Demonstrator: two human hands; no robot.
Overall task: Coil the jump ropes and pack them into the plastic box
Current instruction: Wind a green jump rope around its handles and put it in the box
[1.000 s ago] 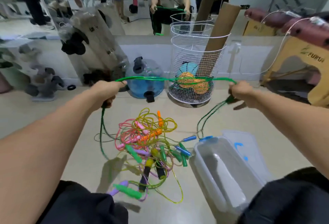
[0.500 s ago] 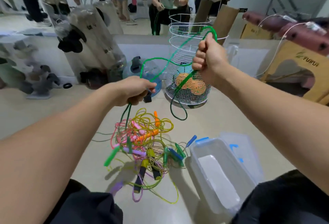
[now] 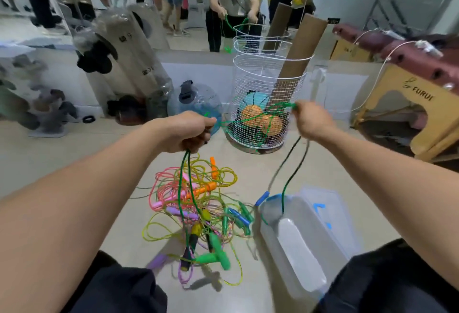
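Observation:
A green jump rope (image 3: 184, 183) is stretched between my hands at chest height. My left hand (image 3: 191, 130) grips several strands of it, which hang down to its green handles (image 3: 216, 255) on the floor. My right hand (image 3: 311, 120) pinches the rope's other part, and a loop drops from it toward the clear plastic box (image 3: 298, 243). The box stands open on the floor at the lower right with nothing but the rope's loop at its near end. A tangled pile of jump ropes (image 3: 198, 200) in pink, yellow, orange, purple and blue lies between my knees.
The box's clear lid (image 3: 330, 208) lies just right of the box. A white wire basket (image 3: 263, 99) with balls and cardboard tubes stands ahead. A blue water jug (image 3: 196, 103) is to its left, a wooden bench (image 3: 409, 103) at the right. A mirror wall is behind.
My right hand came down from head height and moved out to the right. The green rope between my hands is pulled out again, and a loop now hangs toward the box.

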